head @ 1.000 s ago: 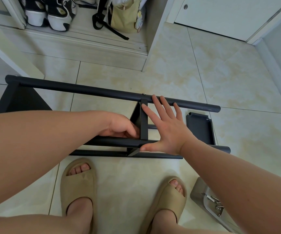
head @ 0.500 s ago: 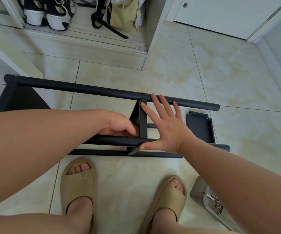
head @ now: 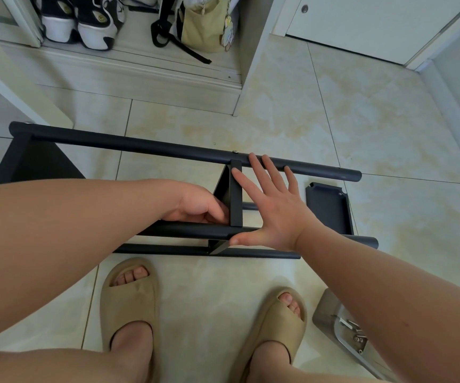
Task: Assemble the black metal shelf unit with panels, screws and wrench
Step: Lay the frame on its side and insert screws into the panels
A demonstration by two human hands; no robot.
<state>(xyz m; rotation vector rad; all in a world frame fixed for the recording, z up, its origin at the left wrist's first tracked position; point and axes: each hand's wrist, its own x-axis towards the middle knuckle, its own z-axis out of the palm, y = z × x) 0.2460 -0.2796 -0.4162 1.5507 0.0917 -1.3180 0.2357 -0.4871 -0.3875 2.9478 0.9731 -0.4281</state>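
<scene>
Pressing the flat right hand (head: 276, 214) against the cross panel (head: 236, 200) of the shelf frame (head: 140, 146), gripping that panel from nine o'clock with the left hand (head: 198, 207).

floor (head: 361, 120): pale cream tiles with yellowish marbling, thin grey grout lines
sneakers (head: 79, 26): 2 chunky black-and-white ones, side by side on the low wooden ledge at top left
bag (head: 204, 29): yellowish canvas, sits on the same ledge, right of the sneakers
strap (head: 179, 45): black, flops off the bag across the ledge
charm (head: 227, 34): small pale thing hanging on the bag's right side, too blurry to read
door (head: 375, 20): white, top right, round knob (head: 304, 8) near its left edge
slippers (head: 129, 299): 2 tan foam slides, toes poking out
tray (head: 325, 313): grey metal, bottom right, half hidden
</scene>
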